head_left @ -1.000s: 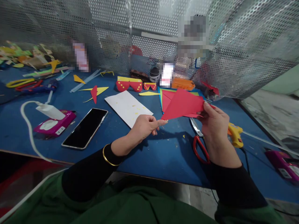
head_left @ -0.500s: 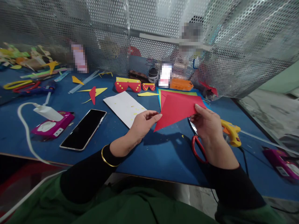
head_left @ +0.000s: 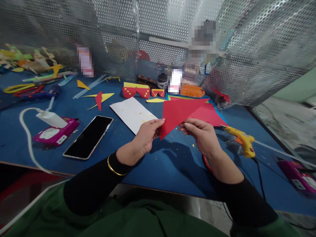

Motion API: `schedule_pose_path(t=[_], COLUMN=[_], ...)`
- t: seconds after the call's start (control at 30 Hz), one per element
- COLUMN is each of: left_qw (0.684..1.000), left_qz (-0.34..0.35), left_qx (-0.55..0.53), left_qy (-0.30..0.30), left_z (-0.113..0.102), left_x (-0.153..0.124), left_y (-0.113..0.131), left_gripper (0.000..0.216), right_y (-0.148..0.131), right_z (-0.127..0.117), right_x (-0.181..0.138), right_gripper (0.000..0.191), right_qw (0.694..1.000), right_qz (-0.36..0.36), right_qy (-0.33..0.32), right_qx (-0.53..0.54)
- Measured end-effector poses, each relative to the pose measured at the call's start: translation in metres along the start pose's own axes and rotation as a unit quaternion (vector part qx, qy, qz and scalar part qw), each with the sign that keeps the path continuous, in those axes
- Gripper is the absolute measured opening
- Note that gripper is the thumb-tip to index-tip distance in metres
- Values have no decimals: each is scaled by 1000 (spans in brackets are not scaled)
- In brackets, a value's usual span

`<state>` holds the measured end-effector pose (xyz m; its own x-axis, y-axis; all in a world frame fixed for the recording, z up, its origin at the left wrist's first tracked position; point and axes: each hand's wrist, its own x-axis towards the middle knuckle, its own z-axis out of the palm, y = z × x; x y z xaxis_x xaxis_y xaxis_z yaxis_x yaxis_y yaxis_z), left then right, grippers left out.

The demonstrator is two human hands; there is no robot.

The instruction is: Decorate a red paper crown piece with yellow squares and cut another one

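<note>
A red sheet of paper (head_left: 176,112), roughly triangular, is held up over the blue table. My left hand (head_left: 148,133) pinches its lower left edge between thumb and fingers. Along the lower slanting edge, my right hand (head_left: 201,133) has thumb and fingers closed at the paper. More red paper (head_left: 209,113) lies behind it, on top of other coloured sheets. A red scissors handle (head_left: 205,162) shows partly under my right wrist. To the left rests a white sheet (head_left: 130,112) with small yellow bits on it.
Red and yellow paper masks (head_left: 135,91) stand at the back. A yellow glue gun (head_left: 240,140) lies at the right. On the left are a black phone (head_left: 89,136), a magenta power socket (head_left: 59,133) with a white cable, and pliers (head_left: 19,88). Perforated metal mesh (head_left: 111,33) borders the far side.
The held red paper has turned and shifted left, uncovering red paper behind it. My right hand has moved left and down, from the paper's right side to its lower edge.
</note>
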<state>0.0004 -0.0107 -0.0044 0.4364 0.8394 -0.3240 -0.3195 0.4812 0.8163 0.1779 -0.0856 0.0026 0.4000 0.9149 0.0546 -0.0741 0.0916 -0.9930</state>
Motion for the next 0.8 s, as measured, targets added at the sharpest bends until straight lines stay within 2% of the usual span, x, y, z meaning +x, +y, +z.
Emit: schedule_pose_path(t=[0.2, 0.47, 0.8], left_qw=[1000, 1000, 999], left_qz=[-6, -26, -41], left_qx=[12, 7, -11], left_qy=[1, 0, -9], left_z=[3, 5, 2], left_x=[-3, -6, -3], left_y=[2, 3, 2], left_gripper=[13, 15, 12], right_y=[2, 2, 4], right_z=[2, 4, 7], right_x=[-1, -1, -5], right_gripper=[21, 24, 25], right_qw=[1000, 1000, 999], right_qz=[-14, -2, 11], right_qy=[2, 7, -44], right_qx=[2, -1, -29])
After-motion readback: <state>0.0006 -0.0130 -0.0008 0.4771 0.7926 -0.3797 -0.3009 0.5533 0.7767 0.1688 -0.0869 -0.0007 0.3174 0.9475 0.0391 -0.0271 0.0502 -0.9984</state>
